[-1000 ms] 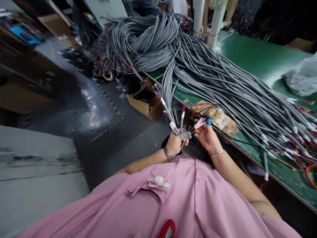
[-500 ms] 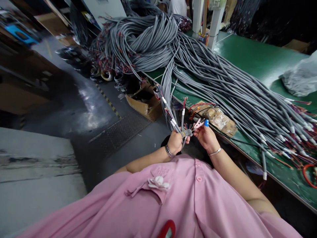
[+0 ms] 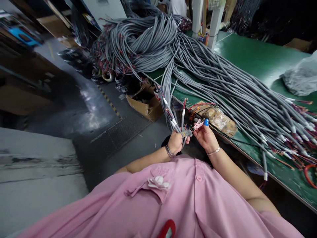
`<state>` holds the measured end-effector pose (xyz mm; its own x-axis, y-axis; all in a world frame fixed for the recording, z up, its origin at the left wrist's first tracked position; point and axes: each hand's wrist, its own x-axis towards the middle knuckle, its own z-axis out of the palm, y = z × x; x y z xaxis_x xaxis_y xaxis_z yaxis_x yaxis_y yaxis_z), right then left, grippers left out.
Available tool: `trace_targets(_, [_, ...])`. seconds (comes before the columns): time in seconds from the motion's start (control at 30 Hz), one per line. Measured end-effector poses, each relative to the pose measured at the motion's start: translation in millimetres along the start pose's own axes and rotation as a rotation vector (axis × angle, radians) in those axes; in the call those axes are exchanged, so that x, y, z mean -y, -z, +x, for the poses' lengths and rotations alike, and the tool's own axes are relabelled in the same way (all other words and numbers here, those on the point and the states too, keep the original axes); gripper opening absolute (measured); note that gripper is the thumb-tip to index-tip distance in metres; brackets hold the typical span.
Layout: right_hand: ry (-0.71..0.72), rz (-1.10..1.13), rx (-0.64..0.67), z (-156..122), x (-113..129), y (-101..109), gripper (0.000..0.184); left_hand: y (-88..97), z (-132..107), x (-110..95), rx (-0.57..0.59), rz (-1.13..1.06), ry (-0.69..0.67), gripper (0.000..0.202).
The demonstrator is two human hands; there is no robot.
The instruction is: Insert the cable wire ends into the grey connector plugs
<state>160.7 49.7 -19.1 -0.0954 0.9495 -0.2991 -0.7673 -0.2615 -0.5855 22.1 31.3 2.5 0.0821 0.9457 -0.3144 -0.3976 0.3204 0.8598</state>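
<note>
My left hand (image 3: 175, 142) is closed around several grey cables (image 3: 182, 123). A grey cover with a yellowish band, the thumb cover (image 3: 187, 133), lies on its thumb. Thin coloured wires (image 3: 189, 127) fan out just above that thumb. Close by on the right, my right hand (image 3: 205, 137) pinches a small pink clip-like tool (image 3: 197, 125) whose tip points at the wires. A blue finger cap (image 3: 206, 122) covers the right thumb. Whether the tool grips a wire is too small to tell.
A large heap of grey cables (image 3: 148, 43) runs along the green table (image 3: 250, 49). Beside my right hand lies a taped brown block (image 3: 218, 119) with loose wires. An open cardboard box (image 3: 146, 110) stands on the floor, and a clear plastic bag (image 3: 300, 77) lies at the right.
Both hands keep nearly the same hold and place. My right hand and the pink tool have shifted very slightly, and the view has turned a little.
</note>
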Motion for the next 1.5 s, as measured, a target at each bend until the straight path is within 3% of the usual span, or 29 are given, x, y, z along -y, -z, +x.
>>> trace_targets(0.17, [-0.040,0.004,0.021,-6,4,-1,0.043,1.9,-6,-1,0.025,-0.024,-0.025,0.028])
trace_targets(0.5, [0.031,-0.097,0.020,-14,5,-4,0.034,0.7,-14,-3,-0.045,-0.081,-0.065,0.031])
trace_targets(0.9, [0.002,0.003,-0.056,-6,2,-6,0.024,-4.7,-4,5,-0.052,-0.018,-0.055,0.037])
trace_targets(1.13, [-0.028,0.008,-0.030,-11,2,-5,0.031,-4.0,-6,7,-0.064,-0.029,-0.056,0.035])
trace_targets(1.37, [-0.074,0.014,-0.012,-15,2,4,0.038,7.3,-12,10,-0.034,-0.034,-0.066,0.033])
trace_targets(1.5, [-0.047,-0.038,-0.026,-18,2,15,0.038,22.2,-14,16,0.093,0.053,-0.027,0.035])
